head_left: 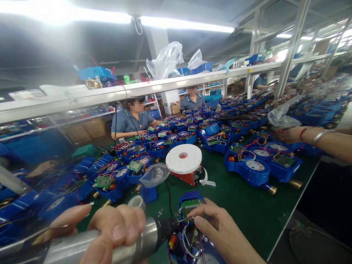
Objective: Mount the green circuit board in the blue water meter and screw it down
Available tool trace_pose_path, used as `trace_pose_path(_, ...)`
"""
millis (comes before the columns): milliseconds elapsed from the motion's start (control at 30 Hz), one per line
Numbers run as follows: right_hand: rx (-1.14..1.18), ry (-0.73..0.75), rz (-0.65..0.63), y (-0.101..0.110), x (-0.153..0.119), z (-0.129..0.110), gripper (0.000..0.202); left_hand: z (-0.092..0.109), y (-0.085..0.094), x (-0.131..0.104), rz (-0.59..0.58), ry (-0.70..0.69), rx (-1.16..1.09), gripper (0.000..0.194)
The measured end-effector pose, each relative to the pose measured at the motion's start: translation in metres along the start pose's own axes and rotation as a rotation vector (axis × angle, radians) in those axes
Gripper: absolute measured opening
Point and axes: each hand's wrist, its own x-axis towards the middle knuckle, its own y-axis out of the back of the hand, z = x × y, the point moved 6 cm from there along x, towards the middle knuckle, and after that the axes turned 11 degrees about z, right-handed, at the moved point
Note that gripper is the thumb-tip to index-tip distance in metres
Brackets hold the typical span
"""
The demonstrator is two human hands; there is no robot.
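My left hand is wrapped round a metal-bodied powered screwdriver, which lies across the bottom left and points right. Its thin bit reaches a green circuit board in an opened blue meter housing. From the lower right, my right hand has thumb and index finger pinched together beside the bit's tip, over the board; what they pinch is too small to make out. Loose wires and an orange part lie in the housing below the board. A blurred finger shows left of the screwdriver hand; whose it is I cannot tell.
A white round disc on a red base stands mid-table, beside a clear plastic bag and tape roll. Blue meters crowd the green table. Another person's braceleted arm reaches in at right. Two seated people face the table.
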Motion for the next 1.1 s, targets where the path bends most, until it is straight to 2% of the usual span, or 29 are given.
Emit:
trace_pose_path(100, 0.044, 0.01, 0.011, -0.001, 0.0, -0.004, 0.04, 0.003, -0.015, -0.009, -0.065, -0.033, -0.039, 0.036)
trace_pose_path(167, 0.07, 0.025, 0.024, -0.002, -0.001, -0.004, 0.041, 0.005, -0.018, -0.012, -0.089, -0.027, -0.045, 0.033)
trace_pose_path(400, 0.136, 0.061, 0.015, -0.003, 0.001, 0.0, 0.041, 0.007, -0.02, -0.011, -0.104, -0.015, -0.077, 0.032)
trace_pose_path(633, 0.097, 0.08, 0.013, -0.005, 0.0, -0.002, 0.04, 0.007, -0.019, -0.013, -0.091, -0.003, -0.073, 0.034)
trace_pose_path(900, 0.044, 0.074, -0.001, -0.005, -0.003, -0.002, 0.032, 0.006, -0.019, -0.016, -0.021, -0.015, -0.04, 0.036)
trace_pose_path(967, 0.152, 0.041, -0.029, -0.005, -0.005, -0.002, 0.031, 0.006, -0.019, -0.018, -0.008, -0.032, -0.021, 0.04)
trace_pose_path(1100, 0.431, -0.029, -0.047, -0.004, -0.007, -0.002, 0.058, 0.005, -0.02, -0.024, -0.038, -0.079, 0.005, 0.041)
